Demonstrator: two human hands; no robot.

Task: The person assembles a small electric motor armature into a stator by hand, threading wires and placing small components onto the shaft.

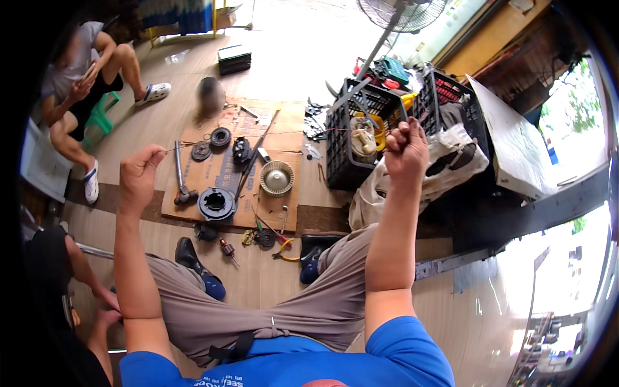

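Observation:
A thin reddish wire stretches across between my raised hands. My left hand pinches its one end, and my right hand is closed round the other. Below the wire lies a cardboard sheet with a hammer, a round blower wheel, a dark round motor housing, a black ring and a black block-shaped part. Nearer my feet are a small motor armature and yellow-handled pliers.
Black plastic crates of tools and parts stand to the right, beside a whitish bag. Behind them rises a standing fan. A person sits on a green stool at left. Another person's legs show at lower left.

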